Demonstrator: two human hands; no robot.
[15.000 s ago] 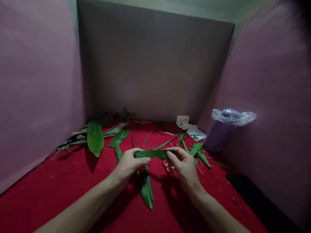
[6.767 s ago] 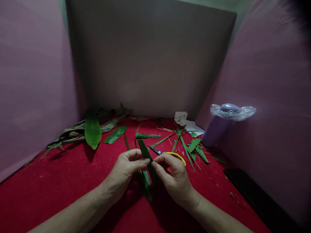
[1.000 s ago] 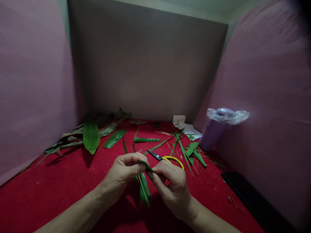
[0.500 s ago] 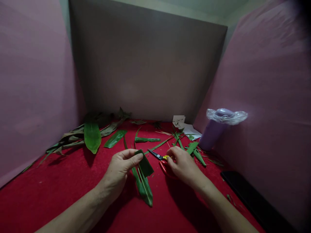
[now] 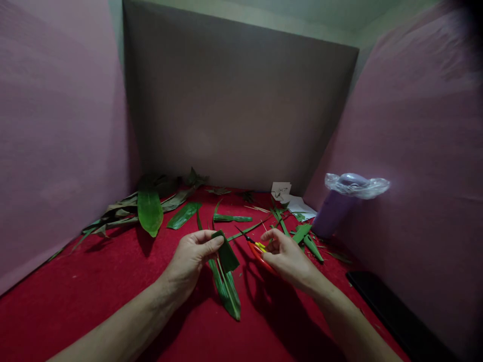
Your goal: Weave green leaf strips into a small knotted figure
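Note:
Between thumb and fingers, my left hand (image 5: pixel 196 254) pinches a folded piece of green leaf (image 5: pixel 228 255). Below it hangs or lies a longer striped leaf (image 5: pixel 226 294) with thin stalks; whether the hand holds this one too I cannot tell. My right hand (image 5: pixel 285 254) grips scissors (image 5: pixel 260 250) with red and yellow handles and dark blades. The blades point up and left, toward the leaf piece but apart from it. Cut leaf strips (image 5: pixel 302 234) lie on the red cloth just beyond my right hand.
A broad green leaf (image 5: pixel 150 213) rests on a heap of dried leaves (image 5: pixel 121 208) at left. White papers (image 5: pixel 298 205) lie at the back. A purple bottle (image 5: pixel 334 213) with clear plastic around its top stands at right, behind a black flat object (image 5: pixel 385 296). Pink walls flank the red cloth (image 5: pixel 113 281).
The scissors have been lifted off the cloth and turned, their blades now seen edge-on. My left hand keeps its pinch on the leaf piece. The whole view has shifted slightly.

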